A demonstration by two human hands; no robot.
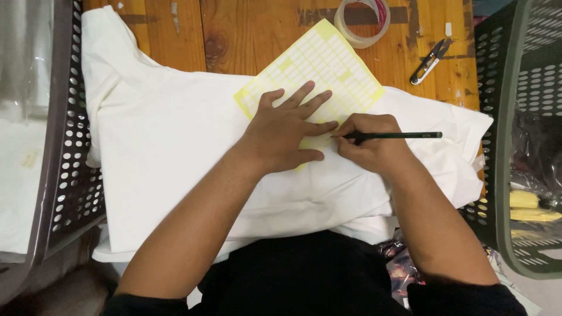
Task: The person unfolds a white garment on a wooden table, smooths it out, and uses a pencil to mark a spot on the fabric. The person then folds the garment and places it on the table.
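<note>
Label sheet (pixel 319 67), yellow, lies on folded white cloth (pixel 170 146); left hand (pixel 284 131) presses it flat, open-palmed. Right hand (pixel 369 140) pinches a dark pencil (pixel 398 135), tip apparently on a label. Judged: press firmly beside the tip, since the soft cloth yields.

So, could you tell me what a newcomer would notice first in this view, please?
The eye lands on the two hands at the centre: the left hand lies flat on a yellow label sheet, and the right hand holds a dark pencil with its tip at the sheet's edge. Beneath them, white cloth covers most of the wooden table. A tape roll and snips lie at the far edge.
</note>
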